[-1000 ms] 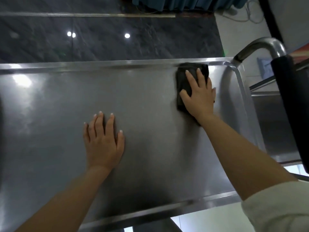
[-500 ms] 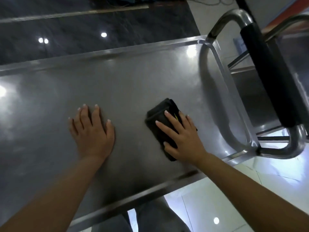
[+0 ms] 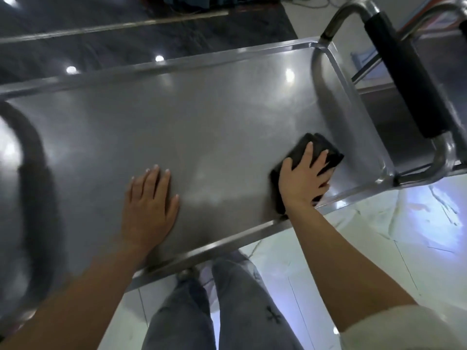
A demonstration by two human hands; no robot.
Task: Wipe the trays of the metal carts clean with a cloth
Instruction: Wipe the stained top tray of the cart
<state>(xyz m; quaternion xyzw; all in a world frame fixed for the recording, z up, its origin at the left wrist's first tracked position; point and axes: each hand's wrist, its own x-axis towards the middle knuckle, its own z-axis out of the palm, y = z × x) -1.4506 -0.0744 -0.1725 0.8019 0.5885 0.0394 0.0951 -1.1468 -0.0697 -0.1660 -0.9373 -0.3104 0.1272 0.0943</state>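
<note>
The left forearm comes in from the lower left corner and ends in the left hand (image 3: 149,205), which lies palm down on the floor of the metal tray (image 3: 214,117). This grip is released: fingers straight and close together, pointing away from the person, thumb out to the right, holding nothing. The tray's bare steel stretches to the left of that hand and on beyond its fingertips, up to the far rim.

To the right of the left hand, across a stretch of bare steel, the right hand (image 3: 302,178) presses flat on a folded black cloth (image 3: 316,147). Its fingers are spread and straight, pointing up and to the right, so this grip too is released, bearing down on the cloth rather than clutching it. The cloth shows beyond the fingertips and along the left of the wrist, and lies in the tray's near right corner, close to the near rim. The right forearm runs back to the lower right, where a white sleeve (image 3: 404,327) begins.

Further right of that hand stands the cart's handle (image 3: 406,72), a steel tube with a black sleeve. Below the tray's near rim, between the two forearms, are legs in grey jeans (image 3: 222,311) over a pale tiled floor (image 3: 379,236).
</note>
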